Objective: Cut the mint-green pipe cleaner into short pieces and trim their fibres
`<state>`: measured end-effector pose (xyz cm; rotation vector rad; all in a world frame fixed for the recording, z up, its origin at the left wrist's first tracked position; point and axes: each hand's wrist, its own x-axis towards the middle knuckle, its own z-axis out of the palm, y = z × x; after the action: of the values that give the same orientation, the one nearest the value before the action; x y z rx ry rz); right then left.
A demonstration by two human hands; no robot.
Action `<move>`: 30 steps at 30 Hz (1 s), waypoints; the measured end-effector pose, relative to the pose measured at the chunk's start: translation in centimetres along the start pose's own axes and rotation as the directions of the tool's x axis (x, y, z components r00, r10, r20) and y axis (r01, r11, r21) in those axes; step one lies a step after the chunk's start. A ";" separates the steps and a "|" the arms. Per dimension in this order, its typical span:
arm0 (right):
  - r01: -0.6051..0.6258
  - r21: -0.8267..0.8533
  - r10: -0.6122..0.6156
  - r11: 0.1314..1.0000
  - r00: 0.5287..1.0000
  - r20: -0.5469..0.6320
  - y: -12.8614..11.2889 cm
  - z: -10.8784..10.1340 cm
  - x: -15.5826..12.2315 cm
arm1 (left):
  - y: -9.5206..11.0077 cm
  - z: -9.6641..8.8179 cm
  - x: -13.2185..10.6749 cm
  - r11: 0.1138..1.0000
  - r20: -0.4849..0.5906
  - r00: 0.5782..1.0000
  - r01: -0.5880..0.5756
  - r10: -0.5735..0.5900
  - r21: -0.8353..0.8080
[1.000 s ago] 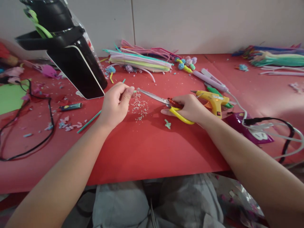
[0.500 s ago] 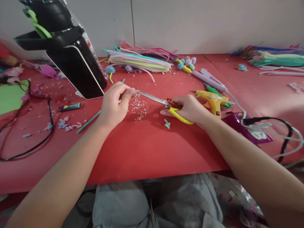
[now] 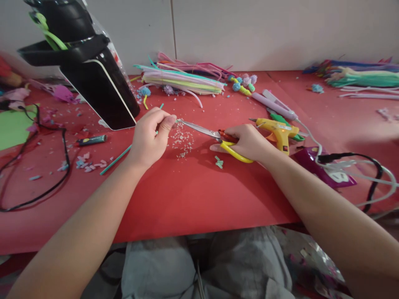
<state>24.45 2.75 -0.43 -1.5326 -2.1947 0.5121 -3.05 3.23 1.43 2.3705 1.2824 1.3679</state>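
My left hand (image 3: 150, 135) is closed in a pinch on a thin green stick (image 3: 116, 160) that runs down-left from my fingers across the red table (image 3: 193, 199). My right hand (image 3: 249, 143) grips the yellow-and-red handles of a pair of scissors (image 3: 215, 137). The scissor blades point left and their tips meet the stick end right at my left thumb. Under the blades lies a scatter of small pale clippings (image 3: 182, 141). A few green cut bits (image 3: 220, 162) rest just below the scissors.
A yellow glue gun (image 3: 277, 131) lies right behind my right hand, with cords and a purple power strip (image 3: 330, 172) to the right. A black angled stand (image 3: 90, 79) rises at the back left. Bundles of coloured sticks (image 3: 183, 79) lie along the wall.
The scissor tips have closed in on the stick end at my left thumb. Both hands otherwise stay in place.
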 end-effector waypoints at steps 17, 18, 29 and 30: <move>-0.050 0.034 0.049 0.998 0.999 0.013 -0.6 -0.2 -0.2 | 0.5 -0.1 0.0 0.999 0.013 0.999 0.043 -0.043 0.008; -0.054 0.027 0.053 0.998 0.998 0.021 -0.6 -0.2 -0.2 | 0.5 -0.1 0.0 0.999 0.014 0.999 0.044 -0.044 0.011; -0.035 0.002 0.035 0.999 0.999 0.016 -0.4 -0.1 0.0 | 0.6 0.0 0.0 0.999 0.007 0.999 0.036 -0.036 0.007; -0.030 0.002 0.030 1.000 1.000 0.010 -0.4 0.0 0.0 | 0.6 0.0 0.0 0.999 0.005 0.999 0.034 -0.034 0.008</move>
<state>24.15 2.64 -0.19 -1.5668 -2.1810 0.5318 -2.64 2.87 1.74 2.3441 1.3227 1.3484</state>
